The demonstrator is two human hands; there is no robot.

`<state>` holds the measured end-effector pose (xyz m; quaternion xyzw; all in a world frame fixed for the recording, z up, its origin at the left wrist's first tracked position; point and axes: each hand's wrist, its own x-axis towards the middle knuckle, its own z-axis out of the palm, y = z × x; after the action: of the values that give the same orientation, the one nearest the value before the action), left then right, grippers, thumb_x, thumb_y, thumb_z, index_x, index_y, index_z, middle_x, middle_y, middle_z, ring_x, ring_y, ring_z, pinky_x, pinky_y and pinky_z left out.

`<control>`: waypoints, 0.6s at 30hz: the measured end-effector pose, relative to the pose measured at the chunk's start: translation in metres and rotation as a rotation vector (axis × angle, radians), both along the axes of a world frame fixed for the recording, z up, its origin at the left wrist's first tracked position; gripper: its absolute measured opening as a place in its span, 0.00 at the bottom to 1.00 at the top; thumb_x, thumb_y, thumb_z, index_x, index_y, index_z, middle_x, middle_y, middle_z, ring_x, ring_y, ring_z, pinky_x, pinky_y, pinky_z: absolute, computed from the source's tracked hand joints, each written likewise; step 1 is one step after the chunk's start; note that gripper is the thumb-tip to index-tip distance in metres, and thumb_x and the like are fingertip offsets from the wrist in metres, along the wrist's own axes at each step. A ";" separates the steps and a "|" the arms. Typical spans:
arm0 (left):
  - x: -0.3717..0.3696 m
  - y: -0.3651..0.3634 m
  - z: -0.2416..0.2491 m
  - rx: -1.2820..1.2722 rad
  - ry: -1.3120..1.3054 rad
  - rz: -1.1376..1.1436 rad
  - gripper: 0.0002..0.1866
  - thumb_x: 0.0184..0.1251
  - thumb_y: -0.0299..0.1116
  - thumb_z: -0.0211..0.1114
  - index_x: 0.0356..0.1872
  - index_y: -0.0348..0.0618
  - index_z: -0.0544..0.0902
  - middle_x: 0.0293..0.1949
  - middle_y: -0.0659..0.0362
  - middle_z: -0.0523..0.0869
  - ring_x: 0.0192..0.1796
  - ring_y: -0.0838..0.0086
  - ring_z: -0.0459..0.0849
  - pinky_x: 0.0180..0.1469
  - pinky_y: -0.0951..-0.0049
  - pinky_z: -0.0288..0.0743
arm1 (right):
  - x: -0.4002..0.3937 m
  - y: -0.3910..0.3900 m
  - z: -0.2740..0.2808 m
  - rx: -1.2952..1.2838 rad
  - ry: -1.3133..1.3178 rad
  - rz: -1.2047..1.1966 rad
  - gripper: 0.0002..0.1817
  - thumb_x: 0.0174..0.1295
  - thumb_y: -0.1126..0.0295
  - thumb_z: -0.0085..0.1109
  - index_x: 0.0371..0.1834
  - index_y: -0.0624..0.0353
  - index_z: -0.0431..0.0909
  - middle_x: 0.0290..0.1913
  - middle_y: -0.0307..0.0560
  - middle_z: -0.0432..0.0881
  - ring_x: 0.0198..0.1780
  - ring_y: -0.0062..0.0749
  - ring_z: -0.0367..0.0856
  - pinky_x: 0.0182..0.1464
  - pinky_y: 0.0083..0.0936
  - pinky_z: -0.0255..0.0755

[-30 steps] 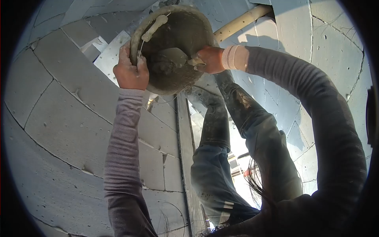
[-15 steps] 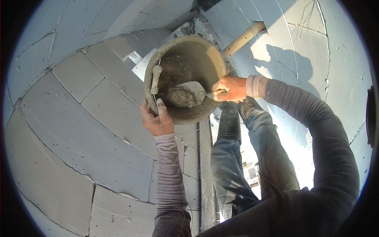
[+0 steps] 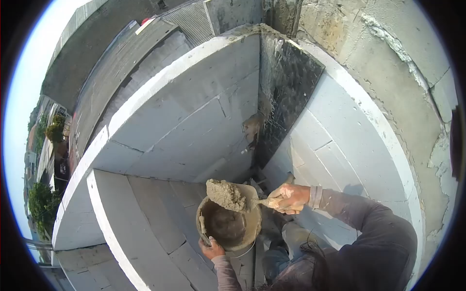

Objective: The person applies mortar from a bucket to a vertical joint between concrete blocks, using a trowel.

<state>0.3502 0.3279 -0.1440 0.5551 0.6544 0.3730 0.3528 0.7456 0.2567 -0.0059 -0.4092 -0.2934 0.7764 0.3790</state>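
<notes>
My right hand (image 3: 290, 198) is closed around the handle of a trowel (image 3: 252, 195), raised above the bucket mouth. A thick heap of wet grey mortar (image 3: 225, 195) lies on its blade. Below it is a round, mortar-crusted bucket (image 3: 253, 225), its inside partly hidden by the trowel. With fingers over the near left rim, my left hand (image 3: 212, 249) grips the bucket. A thin wire handle hangs down at the bucket's near side.
Pale block walls (image 3: 194, 131) with mortared joints meet at a corner behind the bucket. A dark, mortar-splashed panel (image 3: 289, 92) stands in that corner. A lower block wall (image 3: 141, 213) runs along the left, and a rough plastered surface (image 3: 407, 92) lies at right. Trees (image 3: 42, 203) and roofs show beyond.
The trowel has come up out of the bucket with a load of mortar. My view has tilted up, bringing the wall tops and corner into sight. My left hand still holds the rim.
</notes>
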 end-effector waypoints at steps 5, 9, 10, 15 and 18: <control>-0.012 -0.020 0.058 0.027 0.037 0.013 0.19 0.64 0.26 0.64 0.55 0.30 0.79 0.46 0.47 0.86 0.47 0.60 0.84 0.54 0.63 0.76 | 0.054 0.050 0.162 0.214 0.127 -0.249 0.24 0.69 0.62 0.63 0.58 0.73 0.75 0.31 0.51 0.80 0.17 0.26 0.77 0.15 0.20 0.70; -0.021 -0.040 0.070 0.062 0.143 0.046 0.19 0.63 0.25 0.62 0.55 0.29 0.79 0.46 0.45 0.86 0.48 0.56 0.85 0.54 0.61 0.76 | 0.124 0.094 0.220 0.422 0.466 -0.363 0.25 0.74 0.62 0.52 0.63 0.75 0.67 0.34 0.52 0.77 0.20 0.24 0.76 0.15 0.18 0.70; -0.024 -0.046 0.070 0.060 0.139 0.079 0.20 0.62 0.26 0.62 0.56 0.28 0.78 0.46 0.44 0.86 0.48 0.55 0.85 0.55 0.61 0.76 | 0.144 0.103 0.224 0.457 0.543 -0.397 0.26 0.75 0.62 0.51 0.63 0.75 0.66 0.34 0.51 0.76 0.21 0.23 0.75 0.15 0.18 0.70; -0.048 -0.070 0.061 -0.069 0.149 0.188 0.24 0.59 0.27 0.63 0.58 0.26 0.77 0.50 0.40 0.85 0.53 0.52 0.85 0.59 0.60 0.75 | 0.241 0.160 0.204 0.384 0.894 -0.559 0.26 0.76 0.62 0.46 0.64 0.77 0.64 0.34 0.50 0.74 0.21 0.22 0.72 0.17 0.15 0.70; -0.060 -0.083 0.053 -0.065 0.242 0.237 0.26 0.59 0.26 0.62 0.60 0.25 0.76 0.53 0.38 0.85 0.55 0.49 0.84 0.61 0.59 0.74 | 0.246 0.164 0.232 0.641 0.875 -0.407 0.27 0.76 0.62 0.43 0.65 0.79 0.61 0.36 0.51 0.74 0.23 0.22 0.75 0.17 0.16 0.72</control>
<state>0.2901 0.2454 -0.0909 0.5032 0.7648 0.3208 0.2428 0.9919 0.4210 0.2260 0.0368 -0.2453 0.6574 0.7116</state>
